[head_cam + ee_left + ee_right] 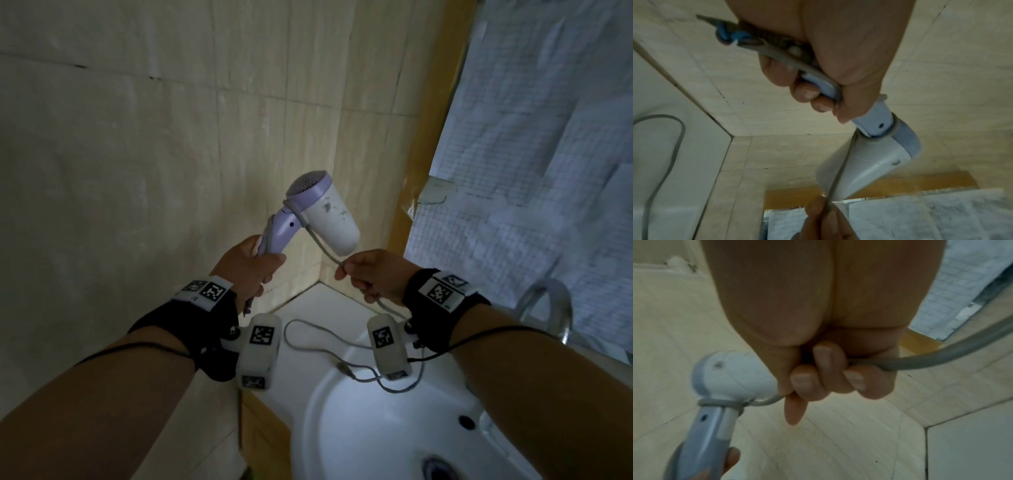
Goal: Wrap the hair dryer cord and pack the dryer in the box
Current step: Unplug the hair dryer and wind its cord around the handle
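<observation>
The white and lilac hair dryer (320,214) is held up in front of the tiled wall, nozzle pointing down to the right. My left hand (248,265) grips its lilac handle (823,87), fingers curled round it. One turn of the grey cord (323,248) circles the joint between handle and body (719,402). My right hand (371,275) grips the cord just below the nozzle, fingers (826,369) curled round it. The rest of the cord (322,337) hangs down and loops over the sink. No box is in view.
A white sink (346,428) lies below my hands, with a drain (440,467) and a chrome tap (551,305) at the right. Beige tiled walls (137,154) meet in a corner behind the dryer. A window covered with gridded paper (534,154) is at the right.
</observation>
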`<state>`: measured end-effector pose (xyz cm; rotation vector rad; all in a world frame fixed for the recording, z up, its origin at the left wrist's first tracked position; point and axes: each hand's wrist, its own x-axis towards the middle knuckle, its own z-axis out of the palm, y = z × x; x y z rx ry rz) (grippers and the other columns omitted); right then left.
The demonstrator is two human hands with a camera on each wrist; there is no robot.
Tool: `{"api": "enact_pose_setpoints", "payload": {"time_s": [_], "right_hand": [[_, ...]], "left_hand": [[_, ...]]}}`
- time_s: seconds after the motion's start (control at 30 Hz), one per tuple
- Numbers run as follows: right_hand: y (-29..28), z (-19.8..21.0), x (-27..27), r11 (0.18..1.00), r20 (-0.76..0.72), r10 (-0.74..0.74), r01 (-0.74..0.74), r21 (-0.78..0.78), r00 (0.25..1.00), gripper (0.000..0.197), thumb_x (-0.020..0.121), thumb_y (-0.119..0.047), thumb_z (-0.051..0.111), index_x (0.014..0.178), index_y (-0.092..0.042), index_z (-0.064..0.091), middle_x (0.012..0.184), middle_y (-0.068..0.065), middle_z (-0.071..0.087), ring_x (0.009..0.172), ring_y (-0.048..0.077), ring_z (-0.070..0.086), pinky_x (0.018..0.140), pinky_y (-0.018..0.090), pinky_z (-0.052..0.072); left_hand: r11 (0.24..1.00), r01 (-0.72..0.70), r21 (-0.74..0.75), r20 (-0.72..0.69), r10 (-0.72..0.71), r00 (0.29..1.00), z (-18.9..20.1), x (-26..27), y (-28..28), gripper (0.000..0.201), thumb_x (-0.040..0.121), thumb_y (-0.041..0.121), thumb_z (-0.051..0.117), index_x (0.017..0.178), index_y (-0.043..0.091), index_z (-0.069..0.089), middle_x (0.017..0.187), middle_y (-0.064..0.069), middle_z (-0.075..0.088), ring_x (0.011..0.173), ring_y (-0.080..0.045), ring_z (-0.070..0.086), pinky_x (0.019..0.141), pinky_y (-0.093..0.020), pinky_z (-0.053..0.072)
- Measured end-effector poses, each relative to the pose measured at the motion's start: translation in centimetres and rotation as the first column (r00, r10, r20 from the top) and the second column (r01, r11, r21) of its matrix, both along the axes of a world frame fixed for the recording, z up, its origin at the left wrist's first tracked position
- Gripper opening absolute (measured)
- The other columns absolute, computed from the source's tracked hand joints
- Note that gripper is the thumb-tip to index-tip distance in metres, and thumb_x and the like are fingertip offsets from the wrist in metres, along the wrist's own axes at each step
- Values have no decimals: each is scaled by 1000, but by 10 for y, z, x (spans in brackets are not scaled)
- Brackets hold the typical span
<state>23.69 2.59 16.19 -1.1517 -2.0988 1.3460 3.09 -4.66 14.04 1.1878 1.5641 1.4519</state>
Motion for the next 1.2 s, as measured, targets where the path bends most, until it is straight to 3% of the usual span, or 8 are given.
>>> {"api": "enact_pose_setpoints", "payload": {"time_s": [0.07,0.13,0.27,0.73,0.87,0.97,1.07,1.2], "right_hand": [[-3,2,-3,996,74,7,-14,88,997,29,94,-15,43,73,-16,63,48,-5,40,48,14,30,47,24,30],[-7,6,-6,978,161,6,-39,203,987,28,93,-16,45,72,-19,62,52,-5,44,46,14,36,46,23,34],[-13,17,-10,887,334,3,-157,433,942,23,93,-21,46,90,-14,67,63,-6,49,52,-2,52,46,8,35],[-9,44,-4,717,482,-73,-289,634,873,18,83,-10,54,91,1,67,82,13,66,75,24,54,56,16,33],[-13,48,-13,668,509,-44,-354,655,860,22,86,-12,54,100,-5,69,98,13,69,79,14,51,66,22,33],[-14,51,-19,650,523,-22,-385,655,852,22,85,-15,56,101,-10,70,97,6,70,80,10,52,72,21,35],[-11,52,-20,684,525,-14,-375,626,851,16,81,-18,62,94,-12,70,86,1,66,79,11,55,73,23,39],[-2,56,-6,775,445,-14,-271,571,895,13,80,-18,67,92,-12,70,88,6,69,81,12,59,67,17,42]], "left_hand": [[998,-60,-36,-115,56,992,-1,-4,2,39,86,21,60,124,13,50,72,-12,53,55,-24,45,52,-26,32],[991,-106,-80,-269,81,960,0,-5,3,58,86,25,59,138,14,37,107,-22,62,86,-38,60,66,-32,42],[977,-161,-136,-465,81,882,4,-2,0,62,88,24,57,142,9,31,145,-16,42,126,-34,45,87,-29,36],[910,-84,-407,-780,-298,550,19,6,-5,48,89,17,53,132,2,40,136,-18,49,119,-28,50,84,-26,37],[909,-103,-405,-829,-317,461,24,13,-4,43,87,17,53,127,2,46,112,-10,59,110,-25,53,81,-28,38],[896,-94,-435,-849,-373,373,28,19,-4,42,87,16,53,127,3,47,119,-12,58,114,-28,53,92,-32,42],[888,-30,-460,-851,-431,301,31,24,-7,35,87,15,53,120,4,51,93,-7,54,100,-25,55,76,-26,37],[900,27,-435,-866,-427,259,34,20,-13,34,86,13,54,120,9,53,118,-13,61,108,-28,57,87,-32,43]]}}
